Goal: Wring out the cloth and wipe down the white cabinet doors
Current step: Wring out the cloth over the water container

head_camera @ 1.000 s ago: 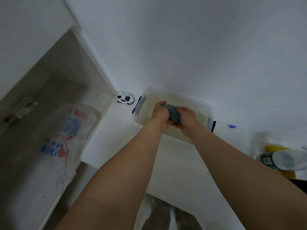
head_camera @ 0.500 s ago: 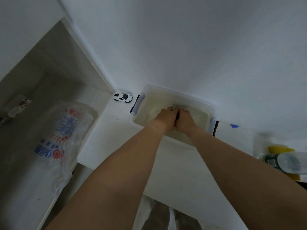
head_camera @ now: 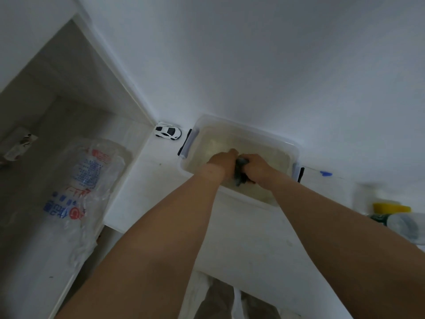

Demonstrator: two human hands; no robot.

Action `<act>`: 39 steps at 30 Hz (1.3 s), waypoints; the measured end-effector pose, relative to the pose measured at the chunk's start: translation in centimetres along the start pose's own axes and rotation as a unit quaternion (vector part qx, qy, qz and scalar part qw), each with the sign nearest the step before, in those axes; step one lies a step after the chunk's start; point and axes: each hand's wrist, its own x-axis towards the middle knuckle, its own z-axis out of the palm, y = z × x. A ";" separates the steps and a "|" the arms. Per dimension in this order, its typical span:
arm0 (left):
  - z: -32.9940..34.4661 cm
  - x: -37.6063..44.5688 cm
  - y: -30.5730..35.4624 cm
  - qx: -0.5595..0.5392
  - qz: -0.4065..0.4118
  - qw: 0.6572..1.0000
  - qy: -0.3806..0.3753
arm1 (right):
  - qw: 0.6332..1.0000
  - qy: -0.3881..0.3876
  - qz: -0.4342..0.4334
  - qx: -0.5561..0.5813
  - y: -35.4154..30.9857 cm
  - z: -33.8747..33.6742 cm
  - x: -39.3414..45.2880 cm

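Note:
A dark grey-blue cloth [head_camera: 241, 174] is bunched between my two hands inside a clear plastic tub [head_camera: 248, 132] of cloudy water on a white surface. My left hand [head_camera: 222, 163] grips the cloth's left end, and my right hand [head_camera: 258, 164] grips its right end. A tail of cloth hangs below my hands. Most of the cloth is hidden by my fingers. A plain white panel [head_camera: 253, 65] rises right behind the tub.
A white toy car [head_camera: 167, 132] sits in the corner left of the tub. A printed plastic bag [head_camera: 78, 187] lies in the lower recess at left. At the right edge stand a yellow-capped container [head_camera: 391, 208] and a plastic bottle [head_camera: 400, 224].
The hands dropped from holding the cloth above the water down into the tub, then came up slightly, so the cloth shows between them again.

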 end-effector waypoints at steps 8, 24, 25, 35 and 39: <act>-1.9 -4.2 0.6 -0.231 0.067 0.964 0.112 | 0.864 -0.055 0.163 0.474 -2.8 -1.7 -3.1; -2.8 -6.3 1.7 -0.010 0.222 0.942 0.251 | 0.855 -0.119 0.172 0.475 -6.9 -4.7 -6.6; -2.7 -6.0 1.9 -0.012 0.218 0.940 0.261 | 0.883 -0.076 0.169 0.432 -7.4 -4.4 -6.6; -4.0 -5.1 3.2 0.053 0.117 0.966 0.226 | 0.984 0.173 -0.032 -0.033 -6.7 -1.4 -4.7; -4.5 -5.0 2.7 0.006 0.093 0.987 0.129 | 0.947 0.182 -0.139 -0.227 -5.6 -0.9 -4.2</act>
